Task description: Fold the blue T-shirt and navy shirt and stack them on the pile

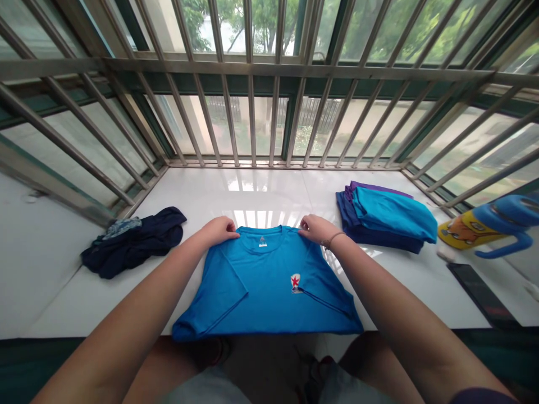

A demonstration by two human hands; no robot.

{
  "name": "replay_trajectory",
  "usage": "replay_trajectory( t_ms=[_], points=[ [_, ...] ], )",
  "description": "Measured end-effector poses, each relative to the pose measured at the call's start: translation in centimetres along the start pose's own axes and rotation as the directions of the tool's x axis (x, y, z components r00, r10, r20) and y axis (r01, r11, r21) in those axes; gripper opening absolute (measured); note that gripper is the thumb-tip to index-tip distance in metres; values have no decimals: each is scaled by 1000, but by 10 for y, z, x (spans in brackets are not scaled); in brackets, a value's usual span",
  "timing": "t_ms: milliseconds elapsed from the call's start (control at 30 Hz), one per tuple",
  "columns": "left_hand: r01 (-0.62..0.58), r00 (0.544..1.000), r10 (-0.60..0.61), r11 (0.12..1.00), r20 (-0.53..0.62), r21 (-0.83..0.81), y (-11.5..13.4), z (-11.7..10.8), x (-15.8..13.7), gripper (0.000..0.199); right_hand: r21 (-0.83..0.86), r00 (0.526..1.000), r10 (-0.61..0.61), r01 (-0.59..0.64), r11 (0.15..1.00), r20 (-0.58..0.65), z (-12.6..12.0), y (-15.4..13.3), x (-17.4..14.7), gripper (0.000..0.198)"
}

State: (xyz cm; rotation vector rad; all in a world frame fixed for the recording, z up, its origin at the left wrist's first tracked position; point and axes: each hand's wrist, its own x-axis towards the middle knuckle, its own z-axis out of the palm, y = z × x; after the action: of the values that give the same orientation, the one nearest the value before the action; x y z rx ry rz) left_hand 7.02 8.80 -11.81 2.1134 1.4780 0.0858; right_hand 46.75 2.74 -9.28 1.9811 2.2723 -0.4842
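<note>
Left grip (223, 229), right grip (315, 229) — each pinching 1 shoulder of the blue T-shirt (266, 280).

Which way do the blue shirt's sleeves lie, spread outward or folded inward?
Folded inward: both sleeves lie over the front of the blue shirt, one ending at the red-star badge.

- Shirt (269, 297): bright blue, short-sleeved, laid flat on the white sill (202, 193).
- Round collar (261, 251) at the far end, a small white label (263, 244) inside the neck.
- White badge (295, 281) with a red star on the chest, right of centre.
- Sleeves (227, 283) slant over the front, lightly creased.
- Near end wider, along the sill's near edge.
</note>
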Motion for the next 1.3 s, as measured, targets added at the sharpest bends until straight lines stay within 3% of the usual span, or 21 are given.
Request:
replay_trajectory(
  t_ms=[100,300,500,667,800,933,1067,1167,1300],
  points=[
    [-22,998,23,999,60,-31,3,-2,2,31,1,997,-20,20,1000,68,-3,2,1,40],
    [-71,997,72,997,5,-27,1,-13,12,26,0,994,-29,29,1000,101,-9,12,6,7],
    [-19,990,26,999,-139,49,13,-27,43,15,-1,993,76,-77,997,-92,-15,15,21,18],
    [-10,942,18,1000,-336,27,34,-56,52,16,31,939,135,-132,991,-315,-35,11,20,24],
    [-137,877,137,990,-461,34,46,-69,3,22,42,883,71,-59,997,-464,-43,9,-22,23],
    [-219,867,259,965,-426,142,40,-43,-90,25,-3,808,-136,163,987,-573,-17,13,-95,24],
    [-340,895,384,917,-229,210,24,16,-171,24,-52,846,-295,305,951,-443,39,15,-160,26],
    [-351,911,392,900,-128,259,16,53,-204,24,-91,851,-413,407,909,-323,71,13,-185,22],
    [-357,906,405,886,-120,298,15,60,-214,27,-43,868,-399,405,913,-296,73,9,-190,25]
  ],
)
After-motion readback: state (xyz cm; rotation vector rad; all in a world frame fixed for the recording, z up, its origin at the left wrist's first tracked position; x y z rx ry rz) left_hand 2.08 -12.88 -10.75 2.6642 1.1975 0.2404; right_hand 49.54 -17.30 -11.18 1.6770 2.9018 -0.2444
